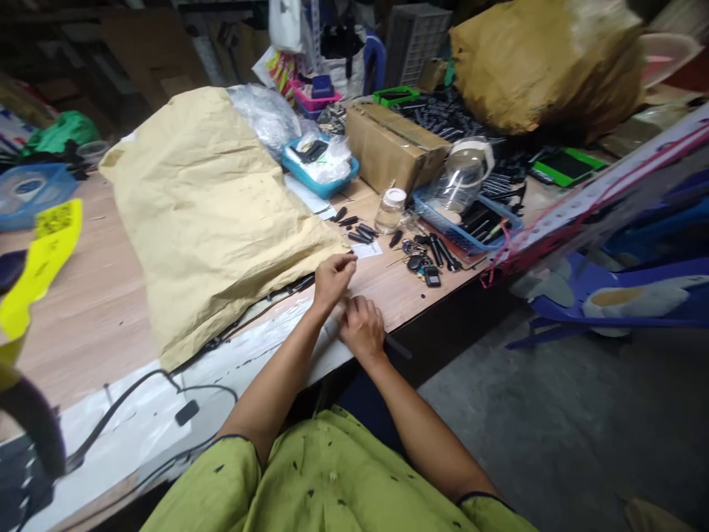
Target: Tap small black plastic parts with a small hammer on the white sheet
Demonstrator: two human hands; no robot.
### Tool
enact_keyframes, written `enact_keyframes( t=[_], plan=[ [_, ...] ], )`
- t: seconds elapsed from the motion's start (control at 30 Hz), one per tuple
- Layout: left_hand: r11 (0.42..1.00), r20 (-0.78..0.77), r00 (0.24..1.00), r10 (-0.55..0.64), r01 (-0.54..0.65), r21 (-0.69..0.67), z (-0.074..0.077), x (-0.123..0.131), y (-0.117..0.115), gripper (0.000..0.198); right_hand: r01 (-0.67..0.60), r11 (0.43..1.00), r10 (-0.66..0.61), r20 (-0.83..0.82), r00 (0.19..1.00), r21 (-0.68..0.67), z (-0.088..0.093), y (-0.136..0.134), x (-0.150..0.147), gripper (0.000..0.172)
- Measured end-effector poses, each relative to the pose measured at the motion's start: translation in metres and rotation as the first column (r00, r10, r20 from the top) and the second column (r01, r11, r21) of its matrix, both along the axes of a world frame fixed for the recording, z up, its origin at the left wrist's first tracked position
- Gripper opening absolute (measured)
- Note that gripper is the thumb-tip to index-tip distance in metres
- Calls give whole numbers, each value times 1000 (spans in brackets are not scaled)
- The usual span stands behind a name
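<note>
My left hand (334,279) is closed in a pinch above the table's front edge, beside the corner of a large tan paper sheet or sack. What its fingertips hold, if anything, is too small to make out. Just below and to the right, my right hand (362,326) is curled into a fist near the edge. A dark rod-shaped piece (399,346) sticks out from its far side over the edge; the rest is hidden by the hand. Close ahead lie a small white paper (367,250) and several short black handle-like pieces (362,233).
The tan paper (204,199) covers the table's left middle. Beyond my hands stand a lidded jar (391,210), a cardboard box (393,144), a blue basket (468,222) and a teal basket (321,174). Small black parts (432,276) lie near the right edge. A cable (127,406) runs front left.
</note>
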State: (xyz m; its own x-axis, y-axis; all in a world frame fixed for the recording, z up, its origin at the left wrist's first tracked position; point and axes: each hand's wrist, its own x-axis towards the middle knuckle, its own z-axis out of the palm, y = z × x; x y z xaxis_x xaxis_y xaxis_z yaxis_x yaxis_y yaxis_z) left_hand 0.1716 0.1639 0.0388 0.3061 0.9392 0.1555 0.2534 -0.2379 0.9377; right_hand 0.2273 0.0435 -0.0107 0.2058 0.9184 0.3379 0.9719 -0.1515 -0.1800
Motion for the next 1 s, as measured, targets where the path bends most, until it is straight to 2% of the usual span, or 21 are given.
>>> enact_keyframes(
  t=[0.1, 0.2, 0.3, 0.37, 0.43, 0.6, 0.7, 0.9, 1.0],
  plan=[
    [988, -35, 999, -18, 23, 150, -9, -49, -48, 19, -6, 999, 6, -1, 1000, 44, -3, 2, 8, 28],
    [963, -121, 982, 147, -114, 246, -17, -110, -76, 19, -17, 996, 17, 4, 1000, 92, -6, 4, 14, 30],
    [908, -254, 889, 380, -306, 287, -26, -168, -81, 20, -22, 993, 21, 13, 1000, 120, -9, 7, 19, 30],
    [879, -341, 824, 452, -347, 325, -33, -195, -77, 22, -18, 991, 16, 17, 1000, 131, -10, 9, 23, 30],
    [854, -393, 770, 502, -370, 366, -39, -212, -70, 25, -16, 990, 14, 17, 1000, 140, -12, 11, 26, 30],
    [787, -434, 660, 613, -459, 412, -48, -229, -57, 34, -17, 988, 17, 6, 1000, 154, -16, 14, 33, 31],
    [774, -468, 617, 632, -478, 415, -46, -231, -53, 35, -17, 988, 18, -6, 1000, 152, -18, 16, 35, 32],
    [872, -663, 565, 490, -321, 371, -33, -210, -41, 40, -17, 988, 16, 7, 1000, 153, -20, 17, 38, 32],
    [890, -726, 517, 454, -301, 342, -26, -202, -34, 40, -20, 988, 17, 20, 1000, 152, -21, 18, 39, 32]
  ],
)
